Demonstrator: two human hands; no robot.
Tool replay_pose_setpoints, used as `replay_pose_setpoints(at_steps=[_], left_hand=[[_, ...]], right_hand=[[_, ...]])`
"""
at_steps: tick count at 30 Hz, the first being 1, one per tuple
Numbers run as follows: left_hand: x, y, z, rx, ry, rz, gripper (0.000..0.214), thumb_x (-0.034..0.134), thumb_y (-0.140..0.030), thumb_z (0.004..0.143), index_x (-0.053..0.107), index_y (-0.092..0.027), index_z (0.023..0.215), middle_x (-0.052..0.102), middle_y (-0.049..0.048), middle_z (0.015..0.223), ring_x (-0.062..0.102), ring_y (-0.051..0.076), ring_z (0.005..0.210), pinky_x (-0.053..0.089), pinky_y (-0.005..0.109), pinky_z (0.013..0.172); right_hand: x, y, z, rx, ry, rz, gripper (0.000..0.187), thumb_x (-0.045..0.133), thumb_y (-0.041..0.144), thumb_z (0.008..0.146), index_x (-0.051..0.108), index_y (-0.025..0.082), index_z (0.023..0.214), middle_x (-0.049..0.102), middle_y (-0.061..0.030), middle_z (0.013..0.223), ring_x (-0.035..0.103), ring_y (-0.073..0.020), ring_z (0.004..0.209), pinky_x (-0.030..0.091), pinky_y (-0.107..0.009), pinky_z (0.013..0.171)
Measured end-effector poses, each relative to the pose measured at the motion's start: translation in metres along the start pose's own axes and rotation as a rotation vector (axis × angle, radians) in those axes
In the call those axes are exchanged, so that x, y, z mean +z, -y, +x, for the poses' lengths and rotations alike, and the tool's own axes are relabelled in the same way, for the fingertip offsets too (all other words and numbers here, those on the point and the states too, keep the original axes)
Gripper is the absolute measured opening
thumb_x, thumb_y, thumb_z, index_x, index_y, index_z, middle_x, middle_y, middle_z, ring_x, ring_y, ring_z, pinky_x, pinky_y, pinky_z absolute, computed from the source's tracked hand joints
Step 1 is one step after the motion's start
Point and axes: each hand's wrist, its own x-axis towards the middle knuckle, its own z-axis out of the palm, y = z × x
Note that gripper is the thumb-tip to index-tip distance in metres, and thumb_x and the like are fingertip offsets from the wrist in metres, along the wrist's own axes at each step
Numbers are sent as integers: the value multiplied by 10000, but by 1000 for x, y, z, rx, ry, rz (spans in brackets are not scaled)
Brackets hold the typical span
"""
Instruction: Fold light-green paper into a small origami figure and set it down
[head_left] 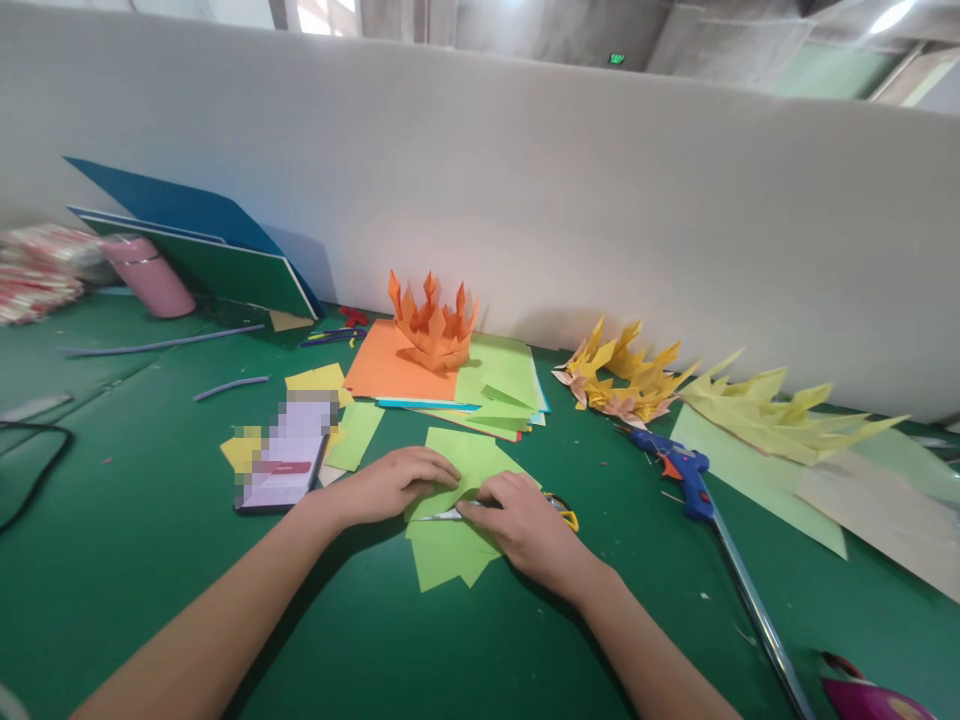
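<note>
Step in hand, as judged: aligning or pressing light-green paper [459, 447] by hand on the green tabletop [375, 640]. Location of work: front centre, beneath and between both hands, with light-green pieces [442, 560] overlapping on the near side. Left hand [405, 485]: fingers bent, fingertips down on the paper; pinch or plain pressure, cannot tell. Right hand [531, 522]: thumb close beside the blades of the scissors [442, 516], fingers curled above the paper; hold on paper or scissors, cannot tell. Handles out beyond the right hand, blades toward the left. Next move, as judged: calls for an even edge, steady left-hand pressure and clearance from the blades. Well apart from both hands: orange paper crown [439, 345], upright on an orange sheet [367, 370], and blue glue gun [694, 475].
</note>
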Motion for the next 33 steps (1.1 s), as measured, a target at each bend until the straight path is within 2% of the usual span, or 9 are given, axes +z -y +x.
replay_pose_setpoints(at_steps=[12, 16, 18, 20, 23, 25, 27, 30, 33], left_hand=[[0, 0, 0, -12, -26, -53, 267, 441, -183, 887, 670, -229, 1017, 683, 62, 1057, 597, 175, 1007, 468, 351, 891], [-1, 0, 0, -15, -22, -52, 262, 442, -195, 892, 666, -229, 1023, 683, 59, 1055, 592, 174, 1015, 461, 346, 902], [-2, 0, -1, -15, -12, -47, 272, 429, -180, 895, 657, -228, 1036, 674, 56, 1070, 583, 170, 1030, 453, 340, 912], [-3, -3, -2, -24, -1, -30, 291, 403, -172, 904, 645, -223, 1056, 662, 62, 1080, 575, 171, 1038, 445, 340, 918], [-2, -9, -2, -57, 18, 19, 270, 414, -247, 915, 623, -220, 1085, 638, 72, 1108, 546, 196, 1075, 409, 374, 956], [0, -14, -2, -94, 39, 65, 309, 554, -366, 844, 597, -226, 1116, 598, 79, 1162, 505, 241, 1124, 381, 412, 982], [4, -18, -3, -141, 37, 110, 501, 680, -434, 724, 558, -226, 1164, 540, 98, 1224, 465, 286, 1158, 378, 438, 982], [7, -24, -4, -200, 13, 117, 545, 655, -386, 752, 474, -243, 1246, 453, 105, 1313, 429, 289, 1203, 393, 428, 980], [7, -26, -4, -186, -13, 117, 492, 582, -315, 806, 435, -242, 1270, 434, 107, 1326, 439, 263, 1203, 410, 396, 975]], right_hand=[[2, 8, 2, 9, 26, -30, 284, 414, 195, 932, 603, 225, 1142, 596, -58, 861, 470, -186, 772, 315, -305, 676], [-2, 9, -2, -74, 24, 20, 309, 402, 169, 920, 599, 266, 1138, 600, -49, 866, 477, -184, 768, 341, -307, 673], [-6, 5, -7, -100, -43, 61, 347, 386, 121, 894, 598, 256, 1134, 607, -54, 878, 493, -181, 767, 364, -308, 675], [-9, -3, -13, -25, -200, 46, 384, 371, 102, 882, 577, 256, 1167, 606, -66, 931, 514, -194, 841, 386, -328, 724], [-12, -20, -22, 223, -397, -78, 401, 367, 82, 870, 564, 228, 1188, 584, -85, 947, 513, -219, 897, 388, -366, 772], [-11, -31, -26, 340, -420, -137, 359, 380, 122, 885, 586, 237, 1157, 577, -77, 913, 518, -224, 867, 389, -372, 755], [-9, -38, -28, 415, -413, -177, 323, 374, 157, 903, 609, 217, 1116, 576, -82, 884, 518, -227, 827, 391, -373, 727], [-5, -40, -28, 479, -406, -225, 299, 382, 180, 902, 621, 204, 1079, 587, -95, 892, 521, -240, 824, 392, -387, 723], [-4, -34, -24, 451, -408, -213, 285, 415, 197, 891, 599, 209, 1108, 596, -114, 1046, 515, -273, 978, 385, -429, 816]])
